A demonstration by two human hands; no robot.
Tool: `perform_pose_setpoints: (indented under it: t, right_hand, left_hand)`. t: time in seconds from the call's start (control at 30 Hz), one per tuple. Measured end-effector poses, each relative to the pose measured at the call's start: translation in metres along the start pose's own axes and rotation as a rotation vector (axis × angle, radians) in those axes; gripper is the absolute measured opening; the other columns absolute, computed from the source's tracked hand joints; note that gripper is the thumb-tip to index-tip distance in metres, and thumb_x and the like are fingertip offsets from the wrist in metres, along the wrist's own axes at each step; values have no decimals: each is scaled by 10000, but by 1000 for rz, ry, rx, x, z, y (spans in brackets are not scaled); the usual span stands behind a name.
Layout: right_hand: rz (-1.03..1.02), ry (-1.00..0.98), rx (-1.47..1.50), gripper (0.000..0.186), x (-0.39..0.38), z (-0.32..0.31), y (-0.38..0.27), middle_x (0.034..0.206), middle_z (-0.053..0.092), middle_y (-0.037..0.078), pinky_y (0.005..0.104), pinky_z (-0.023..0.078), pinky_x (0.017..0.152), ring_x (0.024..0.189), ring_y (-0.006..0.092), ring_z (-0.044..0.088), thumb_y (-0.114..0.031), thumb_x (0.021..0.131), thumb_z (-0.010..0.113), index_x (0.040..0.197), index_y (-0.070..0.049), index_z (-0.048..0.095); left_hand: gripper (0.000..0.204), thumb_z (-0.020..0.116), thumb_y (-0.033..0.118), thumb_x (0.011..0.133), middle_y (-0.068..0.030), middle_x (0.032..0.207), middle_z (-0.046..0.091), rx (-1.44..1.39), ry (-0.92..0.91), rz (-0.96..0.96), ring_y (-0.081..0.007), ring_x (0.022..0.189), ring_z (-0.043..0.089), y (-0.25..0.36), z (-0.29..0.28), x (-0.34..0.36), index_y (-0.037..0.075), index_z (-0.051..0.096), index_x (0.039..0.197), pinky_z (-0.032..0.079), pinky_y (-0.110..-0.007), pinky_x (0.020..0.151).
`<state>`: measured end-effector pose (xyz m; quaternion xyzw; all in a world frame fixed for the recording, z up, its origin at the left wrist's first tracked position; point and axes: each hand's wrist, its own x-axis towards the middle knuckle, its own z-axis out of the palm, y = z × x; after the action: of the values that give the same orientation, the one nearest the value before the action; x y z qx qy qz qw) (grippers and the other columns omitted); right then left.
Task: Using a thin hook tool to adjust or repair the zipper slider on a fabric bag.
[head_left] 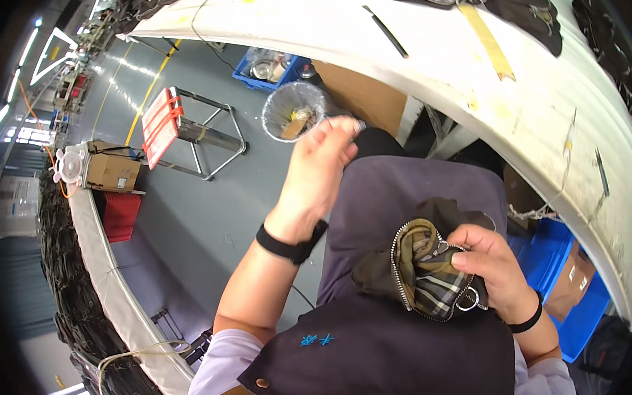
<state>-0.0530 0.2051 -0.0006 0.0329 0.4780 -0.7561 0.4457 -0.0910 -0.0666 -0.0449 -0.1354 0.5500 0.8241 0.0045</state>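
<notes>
On my lap lies a small dark brown fabric pouch [378, 272] with its metal zipper gaping and a plaid lining [437, 280] showing. A metal ring hangs at the pouch's near right edge. My right hand [490, 266] pinches the right side of the opening between thumb and fingers. My left hand [321, 164] is raised away from the pouch, past my left knee, with its fingers curled together. Something small and greyish shows at those fingertips, too small to name. Beyond that hand stands a bin [271, 117] with a clear liner and scraps inside.
A white-covered table [437, 52] curves along the front and right, bearing dark garments or bags [514, 4], a yellow strip [487, 42] and a black strip [385, 32]. Blue crates [577, 319] sit beneath it. A red-topped metal-framed stool [163, 127] stands on the floor at left.
</notes>
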Motion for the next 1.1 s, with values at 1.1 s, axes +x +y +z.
perform_pose_setpoints:
  t: [1.1]
  right_hand:
    - [-565,65,-389,203,17,14,2,1002,560,48,229,427,810,910,81,527,-26,869,618,1048,-10,525]
  left_hand:
    - [428,810,112,684,-74,935,581,959,-143,567,-184,858,542,17,38,-90,22,557,1017,421,-311,778]
